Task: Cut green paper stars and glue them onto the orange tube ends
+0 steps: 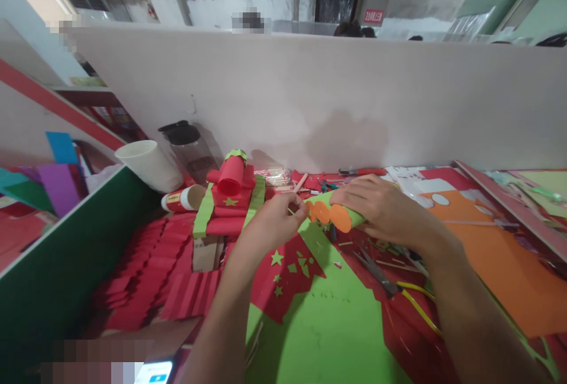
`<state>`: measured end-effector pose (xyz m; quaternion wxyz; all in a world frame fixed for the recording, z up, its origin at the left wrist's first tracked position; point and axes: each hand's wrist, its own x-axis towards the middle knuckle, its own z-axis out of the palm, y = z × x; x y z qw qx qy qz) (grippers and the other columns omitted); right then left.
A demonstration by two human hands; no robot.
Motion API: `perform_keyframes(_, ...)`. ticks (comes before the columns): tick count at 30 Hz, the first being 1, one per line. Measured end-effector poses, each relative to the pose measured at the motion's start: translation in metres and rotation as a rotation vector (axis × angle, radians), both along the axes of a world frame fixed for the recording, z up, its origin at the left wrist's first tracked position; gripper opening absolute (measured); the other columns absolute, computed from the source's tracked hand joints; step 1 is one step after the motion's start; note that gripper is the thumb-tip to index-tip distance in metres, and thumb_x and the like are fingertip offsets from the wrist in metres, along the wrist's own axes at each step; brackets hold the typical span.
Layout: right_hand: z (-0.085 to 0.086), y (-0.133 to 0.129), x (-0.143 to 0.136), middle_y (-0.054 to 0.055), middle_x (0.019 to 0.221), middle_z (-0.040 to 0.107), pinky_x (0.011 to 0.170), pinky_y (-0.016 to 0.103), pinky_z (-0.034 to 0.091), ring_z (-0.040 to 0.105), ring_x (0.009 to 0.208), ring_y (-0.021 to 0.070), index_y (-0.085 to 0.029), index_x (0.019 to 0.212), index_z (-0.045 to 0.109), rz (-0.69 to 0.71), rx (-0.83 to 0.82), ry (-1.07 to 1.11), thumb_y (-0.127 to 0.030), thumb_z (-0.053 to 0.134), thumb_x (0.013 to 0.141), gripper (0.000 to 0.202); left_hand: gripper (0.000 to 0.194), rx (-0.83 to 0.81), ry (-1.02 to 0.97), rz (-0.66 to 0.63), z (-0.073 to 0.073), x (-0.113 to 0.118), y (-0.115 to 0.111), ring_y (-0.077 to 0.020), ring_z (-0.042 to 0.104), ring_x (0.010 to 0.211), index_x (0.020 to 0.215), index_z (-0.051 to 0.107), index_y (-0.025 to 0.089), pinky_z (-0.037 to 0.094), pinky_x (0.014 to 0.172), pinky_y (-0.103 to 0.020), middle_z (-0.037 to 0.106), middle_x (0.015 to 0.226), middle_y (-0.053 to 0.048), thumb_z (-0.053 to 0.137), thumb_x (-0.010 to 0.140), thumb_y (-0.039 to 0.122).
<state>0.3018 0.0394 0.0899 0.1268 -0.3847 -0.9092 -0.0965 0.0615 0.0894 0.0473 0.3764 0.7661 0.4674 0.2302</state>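
Observation:
My right hand [376,204] is wrapped over a rolled green paper tube [357,217]. Orange paper discs [340,218] are at the tube's near side, between my two hands. The fingers of my left hand [283,214] are pinched together by the leftmost disc; what they hold is too small to make out. Below both hands lies a green paper sheet [328,325], with a red paper piece [266,280] on it. Small green stars [277,257] and scraps rest on the red piece. Yellow-handled scissors [390,288] lie open beside my right forearm.
A red and green paper tank model [225,201] stands left of my left hand. Farther left are folded red strips [150,254], a white cup [148,165], a lidded bottle [190,147] and a phone [155,372]. Orange sheets [509,277] lie right; a white partition [266,94] rises behind.

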Motion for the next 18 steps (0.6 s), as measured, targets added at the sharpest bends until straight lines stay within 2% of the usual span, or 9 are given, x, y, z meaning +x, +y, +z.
perform_keyframes(2,0.000,0.002,0.007,0.006,0.120,0.072,0.097,0.044,0.047,0.065,0.113,0.0256,-0.024,0.122,0.062,0.002,-0.054,0.094,0.000,0.057,0.073,0.054,0.017,0.065,-0.048,0.030,0.002,-0.001,0.001,-0.0148,0.057,0.069,0.087,0.060,0.020,0.043,0.063,-0.026,0.065,0.081,-0.002,0.052,0.089,0.034)
perform_keyframes(5,-0.002,0.006,0.020,0.005,0.123,0.071,0.095,0.043,0.049,0.065,0.113,0.0249,-0.027,0.124,0.060,0.001,-0.132,0.238,-0.009,0.058,0.081,0.047,0.016,0.173,-0.145,0.051,0.009,-0.002,-0.001,-0.0176,0.062,0.090,0.099,0.061,0.020,0.047,0.080,-0.029,0.068,0.100,-0.005,0.052,0.091,0.031)
perform_keyframes(9,-0.005,0.008,0.035,0.005,0.126,0.070,0.093,0.041,0.052,0.065,0.115,0.0253,-0.031,0.125,0.059,-0.007,-0.179,0.376,-0.018,0.065,0.085,0.043,0.028,0.128,-0.234,-0.091,0.019,-0.001,-0.008,-0.0198,0.060,0.111,0.115,0.064,0.021,0.045,0.095,-0.031,0.067,0.120,-0.007,0.050,0.096,0.036)
perform_keyframes(13,-0.003,0.007,0.040,0.004,0.124,0.071,0.094,0.042,0.053,0.065,0.117,0.0260,-0.032,0.125,0.060,0.028,-0.209,0.436,-0.022,0.068,0.084,0.043,0.032,0.082,-0.248,-0.174,0.021,0.003,-0.011,-0.0199,0.060,0.112,0.119,0.065,0.022,0.045,0.097,-0.032,0.067,0.122,-0.006,0.055,0.094,0.040)
perform_keyframes(18,0.002,0.004,0.038,0.004,0.120,0.073,0.094,0.042,0.053,0.066,0.116,0.0251,-0.032,0.124,0.062,0.071,-0.182,0.468,-0.021,0.067,0.085,0.041,0.033,0.076,-0.290,-0.185,0.017,0.006,-0.010,-0.0197,0.062,0.109,0.115,0.067,0.021,0.047,0.094,-0.031,0.069,0.119,-0.005,0.059,0.092,0.043)
